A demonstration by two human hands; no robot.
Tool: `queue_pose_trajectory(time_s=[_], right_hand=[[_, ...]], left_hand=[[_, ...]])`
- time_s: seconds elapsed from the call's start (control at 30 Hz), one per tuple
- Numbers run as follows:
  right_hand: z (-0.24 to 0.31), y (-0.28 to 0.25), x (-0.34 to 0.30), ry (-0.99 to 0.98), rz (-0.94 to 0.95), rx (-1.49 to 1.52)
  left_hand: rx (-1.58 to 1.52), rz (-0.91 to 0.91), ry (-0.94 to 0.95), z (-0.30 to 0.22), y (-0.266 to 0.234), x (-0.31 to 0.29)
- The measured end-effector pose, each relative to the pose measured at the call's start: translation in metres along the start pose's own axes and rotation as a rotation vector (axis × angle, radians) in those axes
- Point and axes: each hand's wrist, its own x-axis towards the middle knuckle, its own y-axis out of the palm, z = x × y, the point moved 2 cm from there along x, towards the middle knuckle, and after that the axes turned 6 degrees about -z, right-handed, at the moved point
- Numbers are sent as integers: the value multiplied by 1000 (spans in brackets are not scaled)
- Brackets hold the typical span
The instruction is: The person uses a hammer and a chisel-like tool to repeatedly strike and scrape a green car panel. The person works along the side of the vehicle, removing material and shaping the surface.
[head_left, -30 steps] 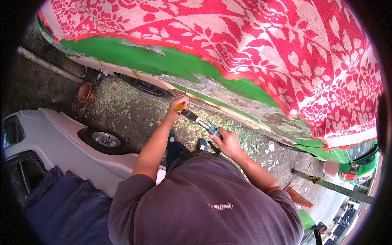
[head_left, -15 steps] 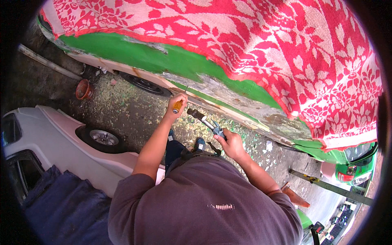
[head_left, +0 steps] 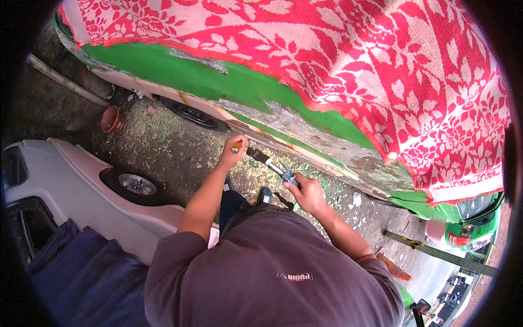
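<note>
My left hand is wrapped round a screwdriver-like tool with an amber handle, whose butt points up at me and whose blade I cannot make out. To its right, my right hand grips what looks like a gas torch, with a blue-grey lever grip, a shiny metal tube and a dark nozzle. The nozzle points toward my left hand, just right of it. Both hands are beside the lower flank of a green car, where paint is stripped to bare grey and rusty patches.
A red and pink floral towel drapes the car. Behind on the left stands a pale car with a dark blue cloth over it. Paint flakes litter the ground. A reddish pot and a long bar lie around.
My left hand has shifted slightly down and left, and its tool's thin blade no longer shows. The torch has drawn a little left and lower, still near that hand.
</note>
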Motion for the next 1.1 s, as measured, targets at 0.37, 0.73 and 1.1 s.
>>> queue_pose_trajectory(time_s=[0.37, 0.73, 1.1], right_hand=[[-4, 1, 3, 32, 15, 2], [27, 7, 17, -237, -53, -71], [8, 14, 15, -29, 19, -145]], left_hand=[[10, -12, 90, -47, 19, 24], [73, 22, 75, -43, 18, 33], [7, 40, 66, -39, 20, 29]])
